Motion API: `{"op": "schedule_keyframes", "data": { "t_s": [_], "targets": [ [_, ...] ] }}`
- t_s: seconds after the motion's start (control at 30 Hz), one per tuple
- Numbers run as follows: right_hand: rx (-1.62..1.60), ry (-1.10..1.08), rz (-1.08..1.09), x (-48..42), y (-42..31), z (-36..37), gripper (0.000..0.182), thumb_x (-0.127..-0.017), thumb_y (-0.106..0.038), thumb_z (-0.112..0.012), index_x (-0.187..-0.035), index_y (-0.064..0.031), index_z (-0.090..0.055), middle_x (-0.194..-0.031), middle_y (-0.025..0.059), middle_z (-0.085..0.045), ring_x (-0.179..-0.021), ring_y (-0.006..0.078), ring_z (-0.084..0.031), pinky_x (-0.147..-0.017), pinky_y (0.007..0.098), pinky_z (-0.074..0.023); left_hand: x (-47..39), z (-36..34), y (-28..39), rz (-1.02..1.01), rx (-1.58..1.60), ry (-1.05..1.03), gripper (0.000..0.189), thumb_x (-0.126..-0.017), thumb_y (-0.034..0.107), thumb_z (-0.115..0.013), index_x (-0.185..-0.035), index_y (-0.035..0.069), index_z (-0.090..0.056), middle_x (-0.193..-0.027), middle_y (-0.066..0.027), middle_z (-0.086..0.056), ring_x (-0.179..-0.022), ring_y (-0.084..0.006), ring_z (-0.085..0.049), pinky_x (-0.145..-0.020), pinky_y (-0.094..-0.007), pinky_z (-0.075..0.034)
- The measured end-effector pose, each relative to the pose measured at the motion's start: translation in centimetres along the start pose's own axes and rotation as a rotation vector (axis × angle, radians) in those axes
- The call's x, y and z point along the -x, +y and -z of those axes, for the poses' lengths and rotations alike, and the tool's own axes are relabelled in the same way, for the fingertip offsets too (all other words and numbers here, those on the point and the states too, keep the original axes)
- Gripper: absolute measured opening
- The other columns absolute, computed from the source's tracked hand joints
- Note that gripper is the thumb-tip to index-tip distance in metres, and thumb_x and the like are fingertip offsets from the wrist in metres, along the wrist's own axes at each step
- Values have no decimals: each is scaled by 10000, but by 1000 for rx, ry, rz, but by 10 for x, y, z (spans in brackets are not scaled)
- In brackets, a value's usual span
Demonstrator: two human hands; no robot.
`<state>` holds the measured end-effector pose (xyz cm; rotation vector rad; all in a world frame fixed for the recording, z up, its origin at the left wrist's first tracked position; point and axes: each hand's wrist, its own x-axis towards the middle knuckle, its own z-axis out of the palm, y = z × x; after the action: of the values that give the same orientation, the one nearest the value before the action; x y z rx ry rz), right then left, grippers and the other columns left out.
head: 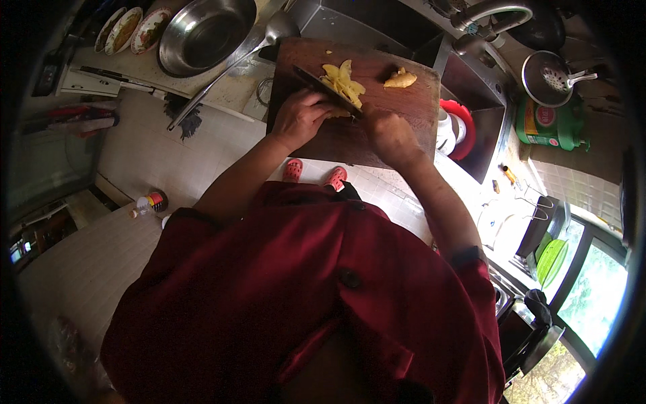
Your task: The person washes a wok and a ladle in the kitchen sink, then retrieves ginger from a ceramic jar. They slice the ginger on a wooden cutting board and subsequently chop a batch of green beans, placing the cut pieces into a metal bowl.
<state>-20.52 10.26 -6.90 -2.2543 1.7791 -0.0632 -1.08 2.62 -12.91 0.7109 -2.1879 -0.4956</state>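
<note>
A wooden cutting board [404, 108] lies over the front of the sink. My right hand [391, 134] grips a knife, probably a kitchen cleaver, by its handle. Its dark blade [323, 87] slants up and left across the board. On the near side of the blade, my left hand [301, 118] presses a yellowish piece of ginger [339, 114] down with bent fingers, mostly covering it. Thin yellow slices [343, 78] are heaped just beyond the blade. A knobbly, uncut-looking piece of ginger [400, 78] sits apart at the board's far right.
Left of the board are a steel wok [207, 35], a long-handled ladle [222, 76] and several plates of food [151, 30]. Behind stands the sink [368, 22] with its faucet [492, 17]. A red basin [464, 131] with white dishes and a green jug [547, 123] are at right.
</note>
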Motion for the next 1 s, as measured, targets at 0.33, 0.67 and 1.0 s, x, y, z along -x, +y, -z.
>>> {"op": "schedule_keyframes", "data": {
  "t_s": [0.33,0.67,1.0],
  "targets": [
    [-2,-104,-227,10,-37,14,201,-850,-104,-459,-1033,-22,-447,-776,221,-608,-690,362,-623,-586,457,-505,-6,14,14,24,3,-29,162,-682,46,-641,-836,91,-667,-907,-67,-604,-859,-266,-573,-740,-360,-488],
    [197,-186,-233,6,-34,1,398,-822,-141,-515,-1196,-54,-410,-818,133,-657,-739,260,-660,-624,353,-542,-7,6,11,-2,37,39,166,-688,74,-666,-851,97,-678,-881,-73,-610,-846,-272,-575,-740,-360,-488],
    [141,-80,-176,4,-30,-8,153,-864,-163,-496,-944,-36,-466,-709,199,-618,-620,337,-634,-503,439,-504,11,-19,-13,103,87,50,161,-693,78,-663,-853,89,-677,-878,-77,-618,-834,-278,-579,-729,-372,-488]
  ]
}}
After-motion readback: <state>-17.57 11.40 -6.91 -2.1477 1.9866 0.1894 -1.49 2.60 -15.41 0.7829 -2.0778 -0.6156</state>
